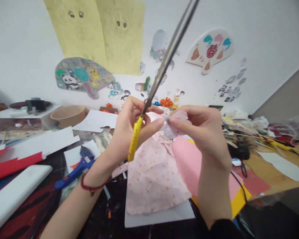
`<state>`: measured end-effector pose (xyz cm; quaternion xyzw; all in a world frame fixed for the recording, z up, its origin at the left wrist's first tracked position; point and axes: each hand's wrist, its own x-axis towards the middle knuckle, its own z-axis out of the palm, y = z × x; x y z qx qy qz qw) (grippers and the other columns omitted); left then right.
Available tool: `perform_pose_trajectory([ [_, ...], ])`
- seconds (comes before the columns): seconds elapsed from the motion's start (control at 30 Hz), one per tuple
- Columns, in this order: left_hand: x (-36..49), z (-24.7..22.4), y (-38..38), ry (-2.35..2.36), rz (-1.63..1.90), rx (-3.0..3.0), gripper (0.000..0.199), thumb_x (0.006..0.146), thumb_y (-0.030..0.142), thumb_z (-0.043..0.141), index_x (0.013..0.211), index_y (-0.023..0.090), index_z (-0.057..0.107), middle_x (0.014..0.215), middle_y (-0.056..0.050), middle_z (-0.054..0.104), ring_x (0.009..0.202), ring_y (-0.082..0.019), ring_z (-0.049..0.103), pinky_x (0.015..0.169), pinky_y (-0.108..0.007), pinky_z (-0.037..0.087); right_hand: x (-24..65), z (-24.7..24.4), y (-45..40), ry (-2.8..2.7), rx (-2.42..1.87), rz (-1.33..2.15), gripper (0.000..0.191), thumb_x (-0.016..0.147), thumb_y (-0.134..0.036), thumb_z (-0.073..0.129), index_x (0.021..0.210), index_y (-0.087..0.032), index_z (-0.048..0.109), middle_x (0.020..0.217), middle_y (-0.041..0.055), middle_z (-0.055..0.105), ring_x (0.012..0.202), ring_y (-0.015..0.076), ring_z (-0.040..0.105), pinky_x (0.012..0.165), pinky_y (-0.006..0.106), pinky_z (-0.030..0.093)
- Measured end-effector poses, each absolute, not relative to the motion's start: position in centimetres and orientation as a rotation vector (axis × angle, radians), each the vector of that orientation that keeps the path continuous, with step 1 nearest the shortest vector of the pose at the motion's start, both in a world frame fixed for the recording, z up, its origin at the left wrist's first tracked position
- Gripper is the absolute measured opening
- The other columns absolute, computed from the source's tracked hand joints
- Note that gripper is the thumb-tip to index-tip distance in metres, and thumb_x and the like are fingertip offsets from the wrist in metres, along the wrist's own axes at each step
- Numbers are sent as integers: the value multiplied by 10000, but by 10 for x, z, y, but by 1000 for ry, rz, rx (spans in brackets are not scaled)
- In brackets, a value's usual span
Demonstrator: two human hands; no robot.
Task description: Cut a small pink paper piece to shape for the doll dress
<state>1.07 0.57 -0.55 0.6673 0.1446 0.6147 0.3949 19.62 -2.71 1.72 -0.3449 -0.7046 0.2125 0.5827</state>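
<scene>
My left hand (pixel 132 129) is closed, its thumb and fingers pinching one side of a small gathered piece of pale, dotted cloth (pixel 173 127). Also lodged in it is a long, thin metal tool (pixel 168 54) with a yellow, red-printed handle (pixel 135 139), tilted up towards the camera; its kind is unclear. On the other side, my right hand (pixel 201 129) grips the gathered cloth between thumb and fingers. Below both hands, a larger pink cloth piece with red dots (pixel 154 179) lies on a white sheet (pixel 161 217). Fingers partly hide where the cloth pieces meet.
A blue glue gun (pixel 76 171) lies beside my left forearm. Further left are a white oblong bar (pixel 18 196), red card (pixel 17 166) and a round tan container (pixel 68 114). Pink paper (pixel 186 162) and a black cable (pixel 241 189) lie on the right.
</scene>
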Motion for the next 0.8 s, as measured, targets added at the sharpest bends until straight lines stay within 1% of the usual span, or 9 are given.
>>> perform_pose_trajectory([
  [0.07,11,-5,2,360,1539,1702,398,784,235,832,989,225,491,982,-14,724,583,-61,512,515,-239,407,193,17,-28,-1686,-820,497,95,797,-329,813,782,-242,778,686,-12,697,608,119,612,516,255,473],
  [0.2,8,-3,1,363,1578,1685,442,751,245,868,968,228,484,821,27,693,597,-78,553,495,-236,392,189,19,-30,-1766,-852,428,87,786,-277,820,745,-229,760,676,-16,682,613,106,594,520,235,453],
  [0.3,7,0,1,395,1591,1660,481,714,278,898,935,224,474,760,36,672,590,-80,573,479,-225,383,187,19,-32,-1724,-879,373,111,794,-263,811,712,-229,745,640,-22,665,569,100,593,481,223,456],
  [0.43,7,-1,1,440,1611,1705,459,724,261,890,922,227,478,736,48,666,514,-57,524,452,-215,371,184,16,-31,-1602,-827,434,108,780,-243,821,708,-219,745,584,-36,643,466,98,586,394,216,465],
  [0.5,9,-3,1,449,1660,1704,437,741,259,877,925,233,481,753,53,662,520,-58,533,465,-216,397,182,15,-28,-1558,-769,507,90,767,-244,832,735,-219,752,602,-38,654,450,103,596,385,224,489],
  [0.6,12,-5,1,424,1790,1665,445,745,289,876,927,234,474,794,44,648,624,-92,622,538,-234,473,179,13,-25,-1571,-706,614,115,724,-245,866,777,-214,768,651,-28,690,492,118,634,422,237,529],
  [0.7,13,-5,2,403,1871,1642,448,750,300,872,911,231,459,768,43,630,685,-120,656,604,-263,513,173,11,-22,-1573,-712,592,115,732,-239,856,696,-198,755,635,-16,702,541,128,655,465,243,545],
  [0.8,12,-3,1,412,1870,1633,477,718,312,890,875,233,446,767,42,634,667,-119,636,598,-274,505,168,8,-22,-1520,-720,502,158,771,-255,825,652,-198,738,596,-17,692,517,123,637,456,248,522],
])
